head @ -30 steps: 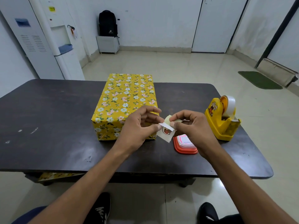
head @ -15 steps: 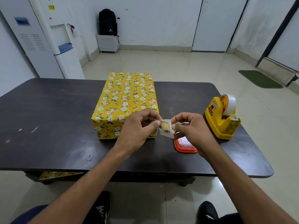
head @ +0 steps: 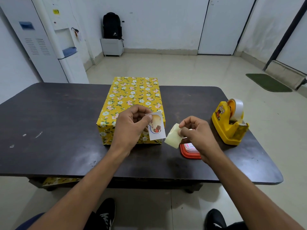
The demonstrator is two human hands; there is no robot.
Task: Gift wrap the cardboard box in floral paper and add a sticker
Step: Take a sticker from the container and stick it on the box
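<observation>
The box wrapped in yellow floral paper [head: 132, 98] lies in the middle of the dark table [head: 54, 123]. My left hand [head: 131, 127] pinches a white sticker [head: 157, 127] with a printed picture, held upright in front of the box's near right corner. My right hand [head: 197, 133] pinches the pale yellow backing paper [head: 172, 138], a short gap to the right of the sticker. The two pieces are apart.
A red-rimmed container of stickers [head: 189, 151] sits on the table under my right hand. A yellow tape dispenser [head: 230, 123] stands at the right. Floral paper scraps [head: 59, 180] lie on a shelf under the table. My shoes [head: 106, 213] show below.
The sticker has come off its backing. My left hand now holds the sticker alone and my right hand has drawn the backing away to the right.
</observation>
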